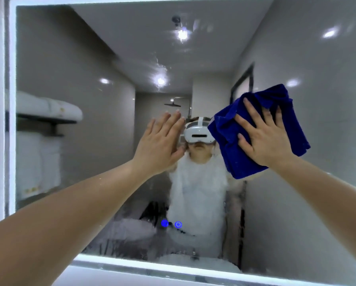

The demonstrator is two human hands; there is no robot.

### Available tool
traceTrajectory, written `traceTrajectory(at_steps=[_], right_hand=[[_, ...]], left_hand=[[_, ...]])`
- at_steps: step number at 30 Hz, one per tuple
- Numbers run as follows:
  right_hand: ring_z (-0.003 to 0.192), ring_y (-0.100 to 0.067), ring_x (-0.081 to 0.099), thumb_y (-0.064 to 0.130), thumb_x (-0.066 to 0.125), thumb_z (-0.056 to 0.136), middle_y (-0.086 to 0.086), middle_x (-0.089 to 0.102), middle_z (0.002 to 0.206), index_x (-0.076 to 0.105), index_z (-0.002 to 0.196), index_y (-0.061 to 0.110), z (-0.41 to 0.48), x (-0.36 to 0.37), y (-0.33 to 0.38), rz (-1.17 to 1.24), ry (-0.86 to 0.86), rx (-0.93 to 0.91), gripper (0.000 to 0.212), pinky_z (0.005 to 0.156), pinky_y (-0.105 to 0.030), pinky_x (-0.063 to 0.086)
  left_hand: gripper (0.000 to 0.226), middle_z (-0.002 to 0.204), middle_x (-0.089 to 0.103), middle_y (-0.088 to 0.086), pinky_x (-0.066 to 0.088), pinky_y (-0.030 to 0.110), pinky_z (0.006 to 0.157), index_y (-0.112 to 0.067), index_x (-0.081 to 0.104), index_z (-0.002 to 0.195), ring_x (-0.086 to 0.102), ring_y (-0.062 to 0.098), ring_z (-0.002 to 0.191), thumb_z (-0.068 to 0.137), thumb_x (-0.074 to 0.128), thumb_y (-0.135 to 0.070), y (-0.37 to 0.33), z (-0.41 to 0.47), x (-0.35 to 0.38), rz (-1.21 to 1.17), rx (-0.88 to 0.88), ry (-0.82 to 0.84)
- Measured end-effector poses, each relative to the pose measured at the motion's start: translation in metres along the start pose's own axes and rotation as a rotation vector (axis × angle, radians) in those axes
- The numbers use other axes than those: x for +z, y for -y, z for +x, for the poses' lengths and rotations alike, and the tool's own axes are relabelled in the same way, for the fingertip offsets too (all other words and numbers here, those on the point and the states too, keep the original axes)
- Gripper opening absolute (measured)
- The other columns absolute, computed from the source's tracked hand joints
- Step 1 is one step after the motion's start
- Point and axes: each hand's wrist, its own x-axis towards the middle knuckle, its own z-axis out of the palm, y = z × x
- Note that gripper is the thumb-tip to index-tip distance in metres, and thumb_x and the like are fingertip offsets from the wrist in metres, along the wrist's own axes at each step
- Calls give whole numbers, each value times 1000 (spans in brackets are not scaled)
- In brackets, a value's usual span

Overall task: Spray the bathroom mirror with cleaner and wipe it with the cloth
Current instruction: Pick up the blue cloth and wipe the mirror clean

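Note:
A large bathroom mirror (pixel 80 58) with a lit white frame fills the view. Its lower middle is cloudy with wet spray streaks. A dark blue cloth (pixel 286 112) is spread flat on the glass at centre right. My right hand (pixel 263 139) presses on it with fingers splayed. My left hand (pixel 158 145) is held up flat at the centre of the mirror, fingers together, holding nothing; its fingertips meet their reflection. No spray bottle is in view.
The mirror reflects a person wearing a white headset, a shelf with white towels (pixel 47 108) at the left, a shower head and ceiling lights. Two blue touch icons (pixel 171 223) glow low on the glass. The lit lower frame edge (pixel 152 263) runs along the bottom.

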Motion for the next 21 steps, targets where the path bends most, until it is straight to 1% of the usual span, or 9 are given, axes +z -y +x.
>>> traceTrajectory(at_steps=[5,8,12,15,19,21], right_hand=[[135,-44,29,51,21,91,-6,19,158,33,143,30,-23,2,-52,-2,30,8,57,113,-62,11],[135,-44,29,51,22,91,-6,18,158,30,143,31,-38,4,-82,-5,36,34,56,113,-61,11],[133,-45,31,47,25,91,-7,20,157,32,143,28,-61,10,-121,20,12,101,56,112,-61,12],[130,-44,34,45,26,90,-8,20,157,31,143,27,-81,14,-151,21,11,155,56,110,-62,16],[128,-44,34,42,26,88,-10,17,157,31,143,23,-109,19,-185,42,6,271,58,107,-63,21],[128,-43,35,41,27,88,-10,17,158,29,143,24,-114,21,-189,46,0,291,58,107,-63,22]], left_hand=[[70,159,-1,-3,-5,37,117,-23,2,150,-5,17,146,94,31,-54,-61,25,7,-14,23,-9],[70,159,-2,-4,-8,36,116,-24,1,150,-6,16,146,94,30,-55,-100,44,13,-29,29,-21],[72,159,-2,-4,-5,39,118,-22,1,150,-6,16,146,92,23,-57,-148,62,27,-48,72,-17],[70,159,-1,-4,-4,39,119,-22,1,150,-6,16,146,92,25,-53,-178,70,34,-60,103,-13],[73,158,-3,-4,-5,40,118,-21,1,150,-8,17,146,86,14,-55,-203,79,37,-39,164,0],[72,158,-5,-3,-3,41,119,-21,-1,150,-9,17,146,88,15,-55,-213,84,39,-46,172,3]])
